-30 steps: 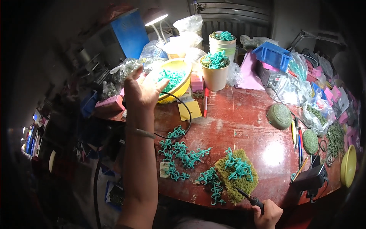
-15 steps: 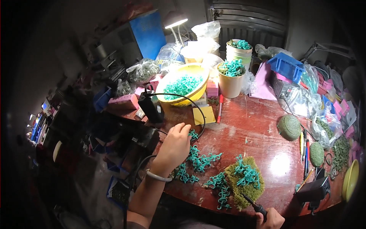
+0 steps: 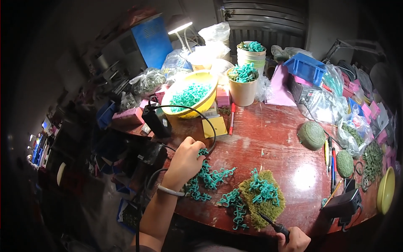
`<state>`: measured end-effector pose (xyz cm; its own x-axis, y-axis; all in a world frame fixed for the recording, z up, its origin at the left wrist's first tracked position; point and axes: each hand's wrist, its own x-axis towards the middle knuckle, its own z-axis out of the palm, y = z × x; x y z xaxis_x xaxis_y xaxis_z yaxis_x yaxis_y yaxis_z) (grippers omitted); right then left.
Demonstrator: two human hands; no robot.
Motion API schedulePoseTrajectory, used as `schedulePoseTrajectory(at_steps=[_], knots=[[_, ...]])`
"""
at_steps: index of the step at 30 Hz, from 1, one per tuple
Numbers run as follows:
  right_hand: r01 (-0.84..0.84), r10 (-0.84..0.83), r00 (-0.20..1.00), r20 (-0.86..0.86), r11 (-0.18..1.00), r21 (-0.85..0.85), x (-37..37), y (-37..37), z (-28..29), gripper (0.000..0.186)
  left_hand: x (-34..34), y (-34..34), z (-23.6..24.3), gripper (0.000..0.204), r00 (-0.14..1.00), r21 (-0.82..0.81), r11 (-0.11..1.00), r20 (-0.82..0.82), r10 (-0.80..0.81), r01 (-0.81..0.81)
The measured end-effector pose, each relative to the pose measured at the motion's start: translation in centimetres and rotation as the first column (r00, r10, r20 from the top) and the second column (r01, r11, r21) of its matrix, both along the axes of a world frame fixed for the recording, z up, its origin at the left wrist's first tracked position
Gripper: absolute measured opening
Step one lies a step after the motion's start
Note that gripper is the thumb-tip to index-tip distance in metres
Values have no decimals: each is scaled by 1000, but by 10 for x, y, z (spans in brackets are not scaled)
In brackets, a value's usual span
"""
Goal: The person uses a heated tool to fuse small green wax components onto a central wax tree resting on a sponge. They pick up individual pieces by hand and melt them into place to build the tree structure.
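Left hand [image 3: 184, 161] is curling over turquoise, curly, plastic-looking pieces [image 3: 202, 152] at its fingertips, grasp unclear; olive spongy pad [image 3: 253, 200] is lying nearer right hand [image 3: 295, 240]; that hand is gripping black pen-shaped tool [image 3: 280, 228], long axis pointing leftward-away.

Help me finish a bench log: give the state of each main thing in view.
Left hand, curled at teal pieces, grip unclear
Right hand, closed around black-handled tool
Black-handled tool, held, tip toward green pad
Green pad, partly covered by teal pieces
Desk lamp, lit
Yellow basin, holding teal pieces
Front cream bucket, topped with teal pieces
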<state>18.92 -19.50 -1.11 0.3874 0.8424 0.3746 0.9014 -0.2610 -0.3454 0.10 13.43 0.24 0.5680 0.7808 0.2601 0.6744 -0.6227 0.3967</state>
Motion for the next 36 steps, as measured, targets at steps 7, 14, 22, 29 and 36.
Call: schedulePoseTrajectory(at_steps=[7,14,22,29,36], knots=[[-5,5,1000,-15,999,34,0,1,0,34,7,-7,0,22,982,122,992,186,-10,-13],[17,-17,1000,0,1000,-5,1,-2,-2,34,4,-48,12,26,870,-108,891,294,-395,441],[8,-8,1000,1,999,44,0,3,-6,34,1,-83,19,28,920,-25,964,305,-245,265],[21,-22,1000,-13,1000,-6,1,2,-5,34,4,-69,27,17,915,-14,949,271,-299,315],[12,-12,1000,3,1000,24,1,1,-9,35,34,-52,7,7,923,4,949,227,-309,316]])
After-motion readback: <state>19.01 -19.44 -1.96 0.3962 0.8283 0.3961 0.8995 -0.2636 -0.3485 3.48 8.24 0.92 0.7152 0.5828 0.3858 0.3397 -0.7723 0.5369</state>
